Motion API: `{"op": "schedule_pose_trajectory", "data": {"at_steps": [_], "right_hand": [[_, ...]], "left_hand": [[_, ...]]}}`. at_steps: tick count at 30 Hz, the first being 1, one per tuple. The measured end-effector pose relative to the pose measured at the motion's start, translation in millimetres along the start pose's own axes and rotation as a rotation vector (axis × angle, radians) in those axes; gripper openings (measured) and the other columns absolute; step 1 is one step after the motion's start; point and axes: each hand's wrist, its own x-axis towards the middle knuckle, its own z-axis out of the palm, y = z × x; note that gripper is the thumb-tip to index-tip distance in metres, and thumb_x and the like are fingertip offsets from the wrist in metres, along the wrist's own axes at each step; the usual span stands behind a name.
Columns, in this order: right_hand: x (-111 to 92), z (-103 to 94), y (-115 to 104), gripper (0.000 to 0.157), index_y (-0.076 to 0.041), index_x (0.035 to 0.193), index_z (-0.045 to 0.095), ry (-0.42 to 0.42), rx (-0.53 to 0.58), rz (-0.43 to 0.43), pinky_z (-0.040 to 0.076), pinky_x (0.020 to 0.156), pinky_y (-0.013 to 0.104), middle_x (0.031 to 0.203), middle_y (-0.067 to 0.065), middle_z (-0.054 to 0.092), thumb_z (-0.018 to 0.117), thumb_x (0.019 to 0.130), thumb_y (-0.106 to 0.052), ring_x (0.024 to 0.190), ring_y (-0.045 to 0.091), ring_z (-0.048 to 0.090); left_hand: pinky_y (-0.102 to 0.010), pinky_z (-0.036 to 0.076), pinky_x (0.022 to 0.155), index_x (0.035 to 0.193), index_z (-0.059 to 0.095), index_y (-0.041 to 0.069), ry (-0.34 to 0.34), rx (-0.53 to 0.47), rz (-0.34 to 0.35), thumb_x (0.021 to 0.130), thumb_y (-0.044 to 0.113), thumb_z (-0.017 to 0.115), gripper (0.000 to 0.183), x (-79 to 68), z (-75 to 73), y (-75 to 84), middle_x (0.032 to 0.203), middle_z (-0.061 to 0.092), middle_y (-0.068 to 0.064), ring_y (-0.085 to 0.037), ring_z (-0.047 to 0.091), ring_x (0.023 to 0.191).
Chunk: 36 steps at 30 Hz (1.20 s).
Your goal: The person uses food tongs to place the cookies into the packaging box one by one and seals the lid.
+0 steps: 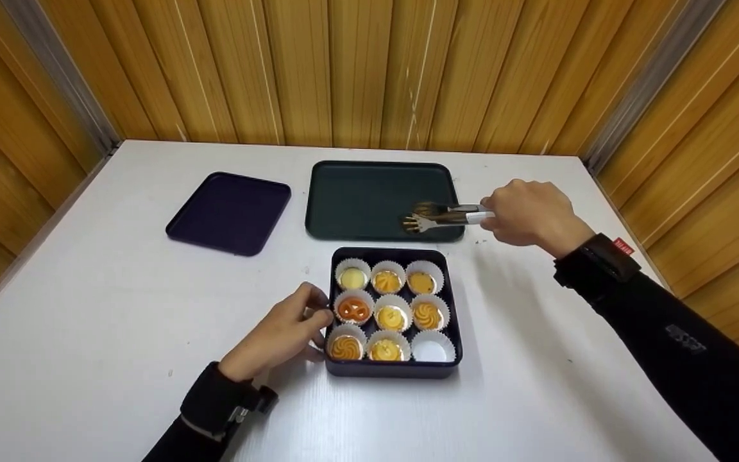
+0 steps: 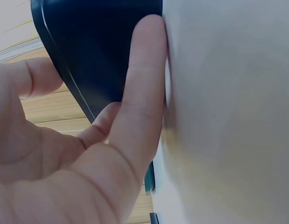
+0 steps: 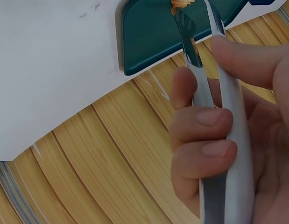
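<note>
My right hand (image 1: 533,215) grips metal tongs (image 1: 472,218) with pale handles, its fingers curled round both arms. At the tong tips, over the green tray (image 1: 356,199), the right wrist view shows part of a golden-brown cookie (image 3: 182,3). My left hand (image 1: 283,330) rests on the left side of a dark square box (image 1: 395,370). In the left wrist view, extended fingers (image 2: 146,70) lie along the box's outer wall. White paper cups fill the box in rows, most with a cookie. The front right cup (image 1: 433,350) shows its white bottom.
A dark purple tray (image 1: 231,212) lies at the back left, left of the green tray. The white table (image 1: 119,308) meets wood-patterned walls (image 1: 356,77) at its back and sides. Small dark specks mark the tabletop.
</note>
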Motion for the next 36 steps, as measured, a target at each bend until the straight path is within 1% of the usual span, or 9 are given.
{"op": "schedule_pose_trajectory", "data": {"at_steps": [3, 6, 10, 15, 23, 29, 33, 36], "right_hand": [[-2.6, 4.2, 1.9, 0.012, -0.013, 0.093, 0.071, 0.028, 0.002, -0.004, 0.048, 0.050, 0.040, 0.075, 0.006, 0.061, 0.070, 0.097, -0.024, 0.067, 0.025, 0.056], [-4.0, 6.6, 4.1, 0.012, -0.014, 0.093, 0.071, 0.040, -0.001, -0.004, 0.048, 0.050, 0.041, 0.075, 0.006, 0.060, 0.071, 0.097, -0.025, 0.067, 0.025, 0.056], [-4.0, 6.2, 7.2, 0.012, -0.015, 0.095, 0.070, 0.028, 0.006, 0.009, 0.045, 0.050, 0.038, 0.074, 0.005, 0.059, 0.071, 0.098, -0.026, 0.067, 0.025, 0.055], [-4.7, 2.0, 10.4, 0.011, -0.015, 0.097, 0.071, 0.018, 0.015, 0.017, 0.046, 0.051, 0.038, 0.075, 0.005, 0.060, 0.070, 0.099, -0.026, 0.068, 0.025, 0.056], [-10.3, -2.3, 13.9, 0.014, -0.016, 0.106, 0.073, 0.006, 0.034, 0.016, 0.044, 0.052, 0.036, 0.078, 0.005, 0.061, 0.069, 0.100, -0.027, 0.069, 0.025, 0.055], [-25.6, -10.0, 20.6, 0.012, -0.017, 0.107, 0.072, 0.039, 0.053, 0.000, 0.042, 0.050, 0.034, 0.076, 0.004, 0.060, 0.069, 0.099, -0.026, 0.068, 0.023, 0.054], [-41.8, -18.6, 24.1, 0.006, -0.022, 0.099, 0.067, 0.073, 0.064, -0.017, 0.040, 0.049, 0.033, 0.073, 0.001, 0.057, 0.070, 0.099, -0.027, 0.067, 0.021, 0.053], [-56.3, -25.1, 25.0, 0.012, -0.025, 0.093, 0.062, 0.095, 0.068, -0.030, 0.038, 0.048, 0.032, 0.071, -0.002, 0.055, 0.070, 0.100, -0.029, 0.065, 0.019, 0.051]], "left_hand": [[-0.043, 0.068, 0.067, 0.127, 0.050, 0.001, -0.004, -0.007, 0.005, 0.105, 0.019, 0.058, 0.031, 0.4, 0.1, -0.5, 0.119, 0.064, -0.019, -0.024, 0.070, 0.080], [-0.042, 0.069, 0.066, 0.127, 0.050, 0.000, -0.006, -0.004, 0.012, 0.104, 0.019, 0.058, 0.031, 1.1, 0.4, -1.0, 0.121, 0.063, -0.019, -0.023, 0.070, 0.079], [-0.042, 0.069, 0.066, 0.127, 0.050, 0.000, -0.005, 0.006, 0.015, 0.104, 0.019, 0.057, 0.030, 1.5, 1.0, -1.2, 0.120, 0.063, -0.019, -0.023, 0.070, 0.079], [-0.043, 0.068, 0.067, 0.127, 0.050, 0.001, -0.006, -0.005, 0.011, 0.105, 0.019, 0.057, 0.030, 0.7, 1.0, -0.3, 0.119, 0.063, -0.018, -0.024, 0.070, 0.079], [-0.044, 0.068, 0.066, 0.128, 0.050, 0.001, -0.001, -0.009, 0.005, 0.105, 0.020, 0.058, 0.031, 0.0, 0.7, -0.8, 0.120, 0.064, -0.018, -0.024, 0.070, 0.080], [-0.044, 0.069, 0.066, 0.128, 0.050, 0.001, -0.006, -0.008, 0.005, 0.105, 0.019, 0.058, 0.030, 0.3, 1.2, -0.9, 0.119, 0.063, -0.018, -0.024, 0.070, 0.080], [-0.043, 0.069, 0.067, 0.128, 0.050, 0.001, -0.004, 0.003, -0.002, 0.105, 0.020, 0.057, 0.031, 0.5, 0.8, 0.0, 0.118, 0.065, -0.018, -0.023, 0.070, 0.081], [-0.042, 0.069, 0.067, 0.128, 0.050, 0.001, -0.002, 0.007, -0.007, 0.104, 0.020, 0.057, 0.031, 0.3, 0.1, 0.2, 0.117, 0.065, -0.018, -0.023, 0.070, 0.081]]}}
